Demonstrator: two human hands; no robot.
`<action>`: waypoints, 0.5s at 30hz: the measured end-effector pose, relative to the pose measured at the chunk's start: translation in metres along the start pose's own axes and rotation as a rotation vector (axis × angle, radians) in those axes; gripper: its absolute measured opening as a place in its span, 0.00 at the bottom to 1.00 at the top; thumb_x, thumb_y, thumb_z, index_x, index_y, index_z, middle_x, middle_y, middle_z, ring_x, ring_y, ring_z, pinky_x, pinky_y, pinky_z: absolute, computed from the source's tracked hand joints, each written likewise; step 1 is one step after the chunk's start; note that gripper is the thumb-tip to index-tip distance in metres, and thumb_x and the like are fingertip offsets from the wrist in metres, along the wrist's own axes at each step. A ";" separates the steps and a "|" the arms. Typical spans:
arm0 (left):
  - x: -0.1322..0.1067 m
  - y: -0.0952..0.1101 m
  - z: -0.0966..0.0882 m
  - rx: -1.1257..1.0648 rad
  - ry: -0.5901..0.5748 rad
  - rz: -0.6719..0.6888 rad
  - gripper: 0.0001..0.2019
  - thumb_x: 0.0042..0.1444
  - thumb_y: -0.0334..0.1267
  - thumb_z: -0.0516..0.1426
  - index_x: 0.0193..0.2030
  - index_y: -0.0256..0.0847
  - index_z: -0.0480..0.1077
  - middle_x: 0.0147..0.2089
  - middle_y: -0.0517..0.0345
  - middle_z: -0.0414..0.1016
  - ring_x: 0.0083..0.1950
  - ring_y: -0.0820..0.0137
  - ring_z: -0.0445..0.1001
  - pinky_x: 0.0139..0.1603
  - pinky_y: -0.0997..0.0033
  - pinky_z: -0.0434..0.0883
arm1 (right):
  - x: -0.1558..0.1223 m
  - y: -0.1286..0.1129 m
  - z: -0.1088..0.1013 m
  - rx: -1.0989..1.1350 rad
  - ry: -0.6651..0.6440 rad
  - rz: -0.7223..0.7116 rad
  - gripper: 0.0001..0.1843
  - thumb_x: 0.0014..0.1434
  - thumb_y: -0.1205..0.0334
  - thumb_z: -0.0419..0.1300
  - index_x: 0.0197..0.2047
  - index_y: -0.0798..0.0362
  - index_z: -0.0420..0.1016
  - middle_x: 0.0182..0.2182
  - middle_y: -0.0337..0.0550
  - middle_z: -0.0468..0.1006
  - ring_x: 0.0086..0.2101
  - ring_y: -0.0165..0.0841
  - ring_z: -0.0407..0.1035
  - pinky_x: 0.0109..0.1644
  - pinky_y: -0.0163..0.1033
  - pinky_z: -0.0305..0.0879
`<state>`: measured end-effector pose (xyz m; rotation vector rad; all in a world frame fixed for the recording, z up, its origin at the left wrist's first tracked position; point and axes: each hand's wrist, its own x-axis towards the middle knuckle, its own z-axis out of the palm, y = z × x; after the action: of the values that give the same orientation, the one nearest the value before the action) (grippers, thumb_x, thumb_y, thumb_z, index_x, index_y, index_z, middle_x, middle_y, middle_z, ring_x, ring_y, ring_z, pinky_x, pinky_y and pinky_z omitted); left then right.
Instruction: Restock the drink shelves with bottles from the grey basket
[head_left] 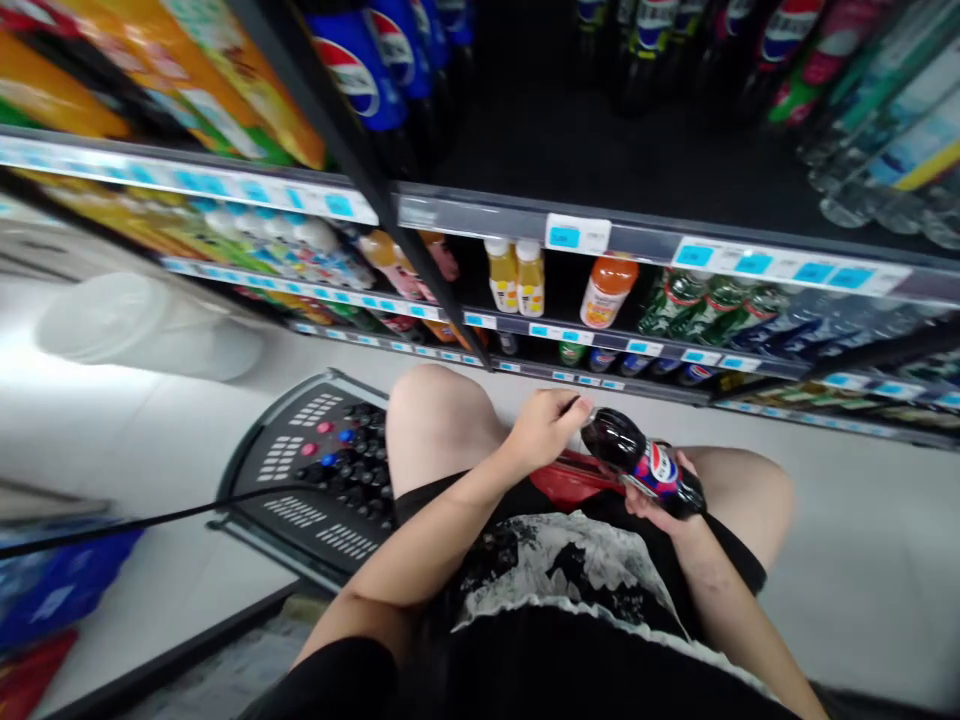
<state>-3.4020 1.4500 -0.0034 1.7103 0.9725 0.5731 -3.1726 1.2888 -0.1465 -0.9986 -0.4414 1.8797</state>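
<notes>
A dark cola bottle [616,440] with a Pepsi label lies tilted above my lap. My right hand [660,510] grips it from below around the label, the fingers partly hidden behind it. My left hand [544,430] is closed at the other end of the bottle, thumb and fingers pinched together. A small dark bit shows at those fingers, too small to name; whether they touch the bottle I cannot tell. Under the hands a red pouch-like item [570,482] rests on my lap.
A shelf rack [510,215] with price tags stands ahead, carrying orange juice bottles [609,290], green bottles [679,298] and blue Pepsi bottles [360,75]. On the floor at left are a black crate [289,465] holding several dark bottles with coloured caps and a whitish bucket [142,325].
</notes>
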 end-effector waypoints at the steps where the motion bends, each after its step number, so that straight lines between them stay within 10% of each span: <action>1: 0.007 -0.017 0.011 -0.061 -0.021 -0.017 0.29 0.65 0.60 0.49 0.21 0.41 0.55 0.21 0.62 0.55 0.26 0.74 0.56 0.30 0.68 0.55 | -0.007 0.007 -0.004 0.106 -0.051 -0.018 0.51 0.63 0.19 0.32 0.46 0.58 0.73 0.25 0.49 0.76 0.18 0.35 0.67 0.28 0.42 0.71; 6: 0.025 -0.079 0.029 -0.239 0.157 -0.211 0.29 0.58 0.65 0.49 0.19 0.43 0.54 0.20 0.62 0.53 0.25 0.73 0.54 0.29 0.67 0.53 | -0.018 0.021 0.007 0.316 -0.310 -0.052 0.43 0.64 0.26 0.53 0.44 0.66 0.75 0.33 0.60 0.80 0.23 0.37 0.74 0.28 0.38 0.72; 11: 0.027 -0.093 0.012 -0.223 0.154 -0.200 0.32 0.56 0.71 0.50 0.20 0.44 0.53 0.20 0.61 0.54 0.26 0.72 0.55 0.30 0.66 0.55 | 0.002 0.014 0.047 0.237 -0.586 0.126 0.39 0.54 0.43 0.72 0.57 0.61 0.68 0.46 0.62 0.80 0.37 0.50 0.81 0.27 0.40 0.75; 15: 0.030 -0.104 0.013 -0.100 0.131 -0.262 0.30 0.60 0.68 0.50 0.21 0.42 0.59 0.23 0.58 0.63 0.29 0.69 0.62 0.34 0.67 0.60 | 0.013 0.022 0.069 0.164 -0.488 0.165 0.33 0.49 0.54 0.76 0.51 0.57 0.67 0.41 0.52 0.81 0.33 0.44 0.80 0.28 0.39 0.76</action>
<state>-3.4100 1.4816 -0.1074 1.4422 1.2188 0.5564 -3.2427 1.2959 -0.1255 -0.4715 -0.4863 2.2728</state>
